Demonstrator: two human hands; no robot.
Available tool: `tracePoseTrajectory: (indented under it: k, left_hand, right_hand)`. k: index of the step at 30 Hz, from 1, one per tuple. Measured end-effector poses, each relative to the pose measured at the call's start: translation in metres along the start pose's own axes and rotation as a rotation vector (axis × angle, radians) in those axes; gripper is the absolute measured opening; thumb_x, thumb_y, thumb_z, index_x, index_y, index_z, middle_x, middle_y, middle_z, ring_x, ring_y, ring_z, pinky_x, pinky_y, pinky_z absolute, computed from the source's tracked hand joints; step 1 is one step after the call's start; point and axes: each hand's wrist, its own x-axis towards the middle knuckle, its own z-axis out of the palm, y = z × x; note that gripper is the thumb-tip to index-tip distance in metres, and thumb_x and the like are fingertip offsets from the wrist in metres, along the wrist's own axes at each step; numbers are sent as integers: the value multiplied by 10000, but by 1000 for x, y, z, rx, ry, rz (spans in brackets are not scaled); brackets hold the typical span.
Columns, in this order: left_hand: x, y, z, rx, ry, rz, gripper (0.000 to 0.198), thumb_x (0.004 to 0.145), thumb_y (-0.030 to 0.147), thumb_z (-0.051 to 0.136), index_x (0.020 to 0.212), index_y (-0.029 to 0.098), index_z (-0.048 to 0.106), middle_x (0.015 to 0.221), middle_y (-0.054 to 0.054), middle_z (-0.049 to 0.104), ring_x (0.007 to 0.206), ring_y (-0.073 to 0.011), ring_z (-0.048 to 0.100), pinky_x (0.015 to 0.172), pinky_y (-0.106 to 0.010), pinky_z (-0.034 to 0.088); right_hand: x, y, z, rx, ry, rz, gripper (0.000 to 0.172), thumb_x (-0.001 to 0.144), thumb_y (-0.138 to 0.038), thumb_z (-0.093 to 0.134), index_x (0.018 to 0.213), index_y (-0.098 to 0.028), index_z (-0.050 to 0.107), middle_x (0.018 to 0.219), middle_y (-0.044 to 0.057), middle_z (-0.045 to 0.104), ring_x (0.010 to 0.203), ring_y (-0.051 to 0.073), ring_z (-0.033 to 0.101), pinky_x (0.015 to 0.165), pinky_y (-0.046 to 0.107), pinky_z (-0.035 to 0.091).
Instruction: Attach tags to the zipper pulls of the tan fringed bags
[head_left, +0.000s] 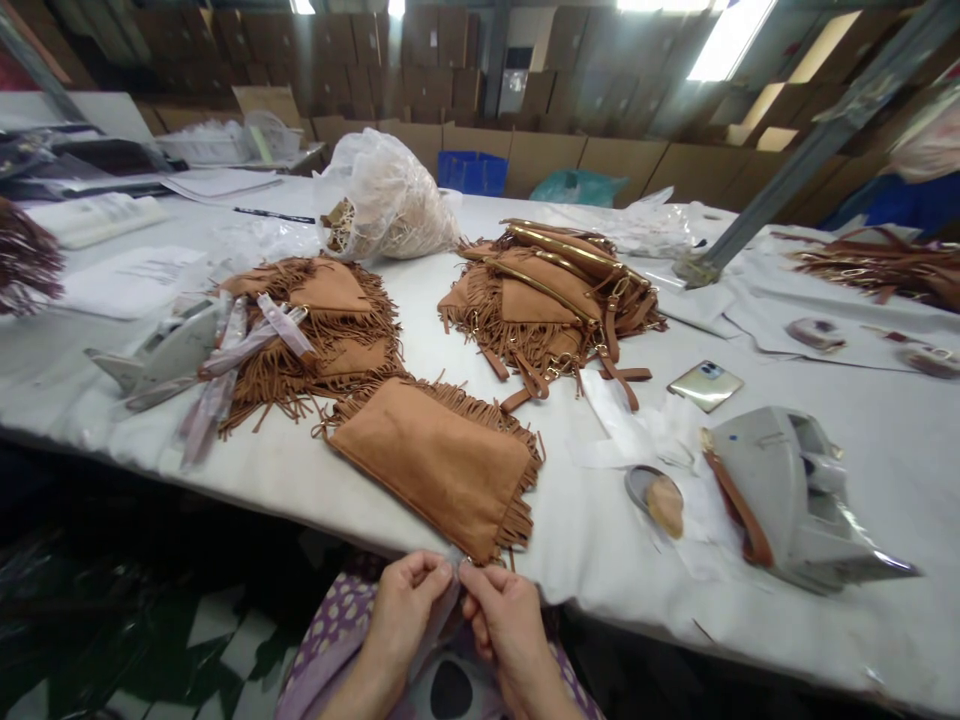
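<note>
A brown suede pouch with fringed edges (435, 460) lies flat at the table's front edge, one corner pointing at my hands. My left hand (409, 605) is closed in a pinch on a strip of thin clear plastic (444, 622) that hangs down toward my lap. Beside it, my right hand (508, 615) pinches a small metal clasp (466, 562) just below the pouch's corner. The fingertips of both hands nearly meet. Whether the clasp is joined to the pouch, I cannot tell.
More fringed pouches are piled at the left (330, 290) and, with gold zips and straps, at the back (547, 290). Nearby are a stuffed plastic bag (390, 195), a grey tape dispenser (787, 490) with a brown strap, a phone (706, 385) and a slanted metal post (810, 150).
</note>
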Motion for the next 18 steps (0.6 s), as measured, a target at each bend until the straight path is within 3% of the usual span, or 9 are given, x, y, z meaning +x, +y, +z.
tracePoseTrajectory:
  k: [4,8,10,13,15,18]
  left_hand:
    - [-4,-1,1,97,-66,-25,435,711,582,631,753,153,577,529,-3,627,367,-101,515,336,-166,321]
    - [-4,-1,2,61,-32,-34,411,681,538,684,768,145,604,474,37,575,295,-52,389,295,-150,221]
    - [-4,1,3,57,11,2,367,679,496,701,748,141,635,485,24,594,328,-69,432,324,-167,291]
    - [-9,4,4,191,45,201,248,745,401,672,773,156,701,701,-51,712,618,-167,640,577,-226,493]
    - [-14,5,1,350,37,371,191,804,338,622,837,190,739,822,-65,729,782,-203,663,720,-243,501]
    - [-19,-1,-10,548,-64,598,241,868,258,537,1016,239,726,867,-69,711,814,-199,656,742,-243,499]
  right_hand:
    - [1,-1,4,34,48,2,423,602,-510,710,465,-177,488,325,-65,430,239,28,282,256,172,175]
    - [0,-2,4,29,63,30,392,609,-464,709,457,-171,496,302,-74,394,240,27,273,257,167,173]
    - [0,-4,4,44,68,58,368,610,-433,706,458,-165,504,309,-72,401,246,23,269,260,163,175]
    - [-1,-7,5,84,60,94,323,607,-394,699,477,-150,531,349,-58,447,258,16,274,264,157,176]
    - [-2,-9,5,109,46,110,300,604,-371,695,484,-142,542,378,-46,474,267,14,282,266,155,175]
    - [-4,-10,7,136,18,128,285,604,-341,684,469,-138,537,390,-41,476,275,12,284,267,152,166]
